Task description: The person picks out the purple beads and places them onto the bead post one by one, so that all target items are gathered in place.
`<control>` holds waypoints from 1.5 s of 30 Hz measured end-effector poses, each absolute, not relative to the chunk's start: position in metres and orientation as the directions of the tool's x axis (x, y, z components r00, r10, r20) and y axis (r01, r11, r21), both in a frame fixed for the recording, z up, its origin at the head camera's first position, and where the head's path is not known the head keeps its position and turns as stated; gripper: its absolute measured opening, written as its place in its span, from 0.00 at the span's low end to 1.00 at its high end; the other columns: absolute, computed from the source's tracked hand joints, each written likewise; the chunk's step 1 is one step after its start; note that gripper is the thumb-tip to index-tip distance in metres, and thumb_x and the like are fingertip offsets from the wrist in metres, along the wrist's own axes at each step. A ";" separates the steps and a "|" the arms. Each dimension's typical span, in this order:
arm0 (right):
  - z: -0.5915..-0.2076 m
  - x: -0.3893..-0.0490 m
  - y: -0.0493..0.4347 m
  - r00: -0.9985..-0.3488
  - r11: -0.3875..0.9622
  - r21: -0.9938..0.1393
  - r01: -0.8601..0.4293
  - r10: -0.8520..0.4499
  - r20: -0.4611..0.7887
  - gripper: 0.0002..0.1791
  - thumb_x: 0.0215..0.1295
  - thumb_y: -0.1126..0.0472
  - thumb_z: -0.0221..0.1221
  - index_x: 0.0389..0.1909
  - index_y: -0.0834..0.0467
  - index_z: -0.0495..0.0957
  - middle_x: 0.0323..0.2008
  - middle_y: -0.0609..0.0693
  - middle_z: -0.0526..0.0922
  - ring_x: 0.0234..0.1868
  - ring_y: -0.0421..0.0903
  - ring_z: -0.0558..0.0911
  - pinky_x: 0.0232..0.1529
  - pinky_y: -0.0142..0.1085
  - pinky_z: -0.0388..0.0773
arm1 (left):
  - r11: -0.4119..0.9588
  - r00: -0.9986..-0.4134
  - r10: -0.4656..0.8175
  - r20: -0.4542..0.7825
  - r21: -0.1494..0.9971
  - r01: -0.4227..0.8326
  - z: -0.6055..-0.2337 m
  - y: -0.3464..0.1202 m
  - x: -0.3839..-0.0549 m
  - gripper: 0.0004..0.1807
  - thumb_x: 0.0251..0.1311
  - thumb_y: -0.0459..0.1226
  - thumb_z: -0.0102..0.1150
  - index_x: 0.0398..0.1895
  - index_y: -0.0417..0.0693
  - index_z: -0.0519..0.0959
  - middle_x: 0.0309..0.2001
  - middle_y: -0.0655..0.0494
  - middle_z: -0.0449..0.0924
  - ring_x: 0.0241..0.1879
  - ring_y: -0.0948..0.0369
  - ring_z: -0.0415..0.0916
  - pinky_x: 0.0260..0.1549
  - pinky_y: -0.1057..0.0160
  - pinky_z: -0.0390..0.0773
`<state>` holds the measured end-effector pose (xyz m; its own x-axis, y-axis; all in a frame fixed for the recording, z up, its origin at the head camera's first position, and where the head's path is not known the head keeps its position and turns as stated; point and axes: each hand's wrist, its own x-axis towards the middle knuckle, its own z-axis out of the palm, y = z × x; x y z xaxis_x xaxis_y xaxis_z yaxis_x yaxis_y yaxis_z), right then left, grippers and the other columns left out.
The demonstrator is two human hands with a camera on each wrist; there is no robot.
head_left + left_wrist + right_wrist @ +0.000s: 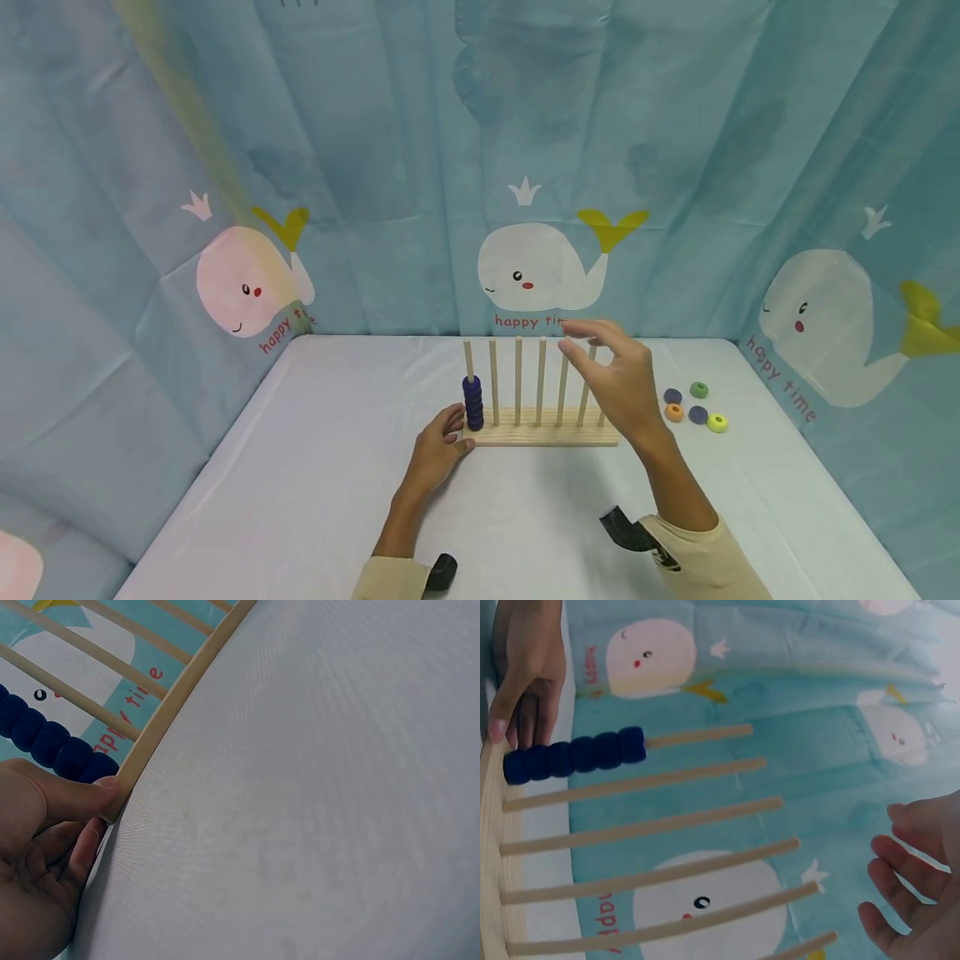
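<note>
A wooden peg rack (pixel 542 437), with several upright pegs along its base, stands on the white table. Dark blue beads (pixel 473 405) are stacked on its leftmost peg, whose top sticks out bare above them. My left hand (pixel 433 454) grips the left end of the base; in the left wrist view the thumb (pixel 94 795) presses its edge beside the lowest bead. In front of the rack's right side, my right hand (pixel 624 385) is raised near the peg tops. The right wrist view shows its fingers (pixel 907 889) loosely bent and apart, holding nothing.
Loose beads lie right of the rack: a green one (pixel 699 389), an orange one (pixel 674 412), a yellow one (pixel 717 422) and two purple ones (pixel 698 414). A blue curtain (pixel 390 167) with whale prints surrounds the table (pixel 300 475) at the back and sides.
</note>
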<state>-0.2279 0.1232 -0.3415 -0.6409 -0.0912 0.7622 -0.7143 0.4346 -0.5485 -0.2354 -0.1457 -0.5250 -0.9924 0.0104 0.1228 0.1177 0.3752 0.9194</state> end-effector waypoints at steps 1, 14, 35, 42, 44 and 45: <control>-0.342 -0.227 0.127 -0.636 0.436 -0.546 -0.715 -0.083 0.767 0.13 0.61 0.65 0.66 0.47 0.58 0.84 0.45 0.47 0.85 0.49 0.45 0.80 0.48 0.40 0.78 | 0.374 -0.993 0.009 0.120 0.921 0.114 -0.524 -0.146 -0.235 0.35 0.56 0.28 0.66 0.69 0.45 0.66 0.64 0.49 0.73 0.59 0.53 0.73 0.58 0.57 0.75; -0.358 -0.224 0.173 -0.667 0.464 -0.597 -0.655 0.018 0.745 0.14 0.62 0.64 0.65 0.49 0.53 0.83 0.45 0.44 0.84 0.47 0.42 0.79 0.46 0.29 0.78 | 0.373 -0.993 0.012 0.119 0.921 0.115 -0.525 -0.147 -0.237 0.36 0.57 0.28 0.66 0.69 0.44 0.66 0.64 0.49 0.72 0.60 0.53 0.73 0.58 0.57 0.75; -0.372 -0.224 0.219 -0.762 0.525 -0.728 -0.440 0.211 0.612 0.15 0.68 0.53 0.60 0.52 0.53 0.83 0.48 0.46 0.83 0.41 0.39 0.80 0.45 0.19 0.75 | 0.357 -0.993 0.020 0.118 0.927 0.117 -0.527 -0.147 -0.235 0.36 0.57 0.29 0.65 0.70 0.43 0.65 0.64 0.51 0.72 0.60 0.55 0.72 0.58 0.58 0.74; -0.379 -0.230 0.236 -0.793 0.545 -0.761 -0.351 0.260 0.551 0.18 0.68 0.48 0.59 0.55 0.49 0.81 0.50 0.46 0.82 0.39 0.35 0.80 0.38 0.19 0.77 | 0.351 -0.994 0.016 0.111 0.930 0.109 -0.527 -0.147 -0.236 0.36 0.57 0.28 0.66 0.70 0.44 0.65 0.64 0.51 0.72 0.60 0.55 0.72 0.58 0.58 0.74; -0.382 -0.233 0.241 -0.804 0.547 -0.769 -0.330 0.264 0.533 0.19 0.68 0.48 0.58 0.56 0.49 0.80 0.51 0.47 0.82 0.40 0.35 0.81 0.38 0.18 0.77 | 0.353 -0.993 0.018 0.114 0.929 0.114 -0.527 -0.147 -0.236 0.36 0.57 0.28 0.66 0.70 0.43 0.65 0.64 0.51 0.72 0.60 0.55 0.72 0.58 0.58 0.75; -0.383 -0.234 0.243 -0.808 0.549 -0.772 -0.321 0.266 0.525 0.19 0.68 0.48 0.58 0.57 0.49 0.80 0.51 0.47 0.82 0.41 0.35 0.80 0.38 0.18 0.77 | 0.353 -0.994 0.017 0.111 0.929 0.110 -0.527 -0.147 -0.236 0.36 0.57 0.28 0.66 0.70 0.43 0.65 0.64 0.51 0.72 0.60 0.55 0.72 0.58 0.59 0.75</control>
<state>-0.2340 0.2429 -0.3830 -0.8083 0.2661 0.5252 -0.3210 0.5486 -0.7720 -0.2361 -0.1469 -0.5268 -0.9936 0.0173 0.1115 0.1104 0.3526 0.9292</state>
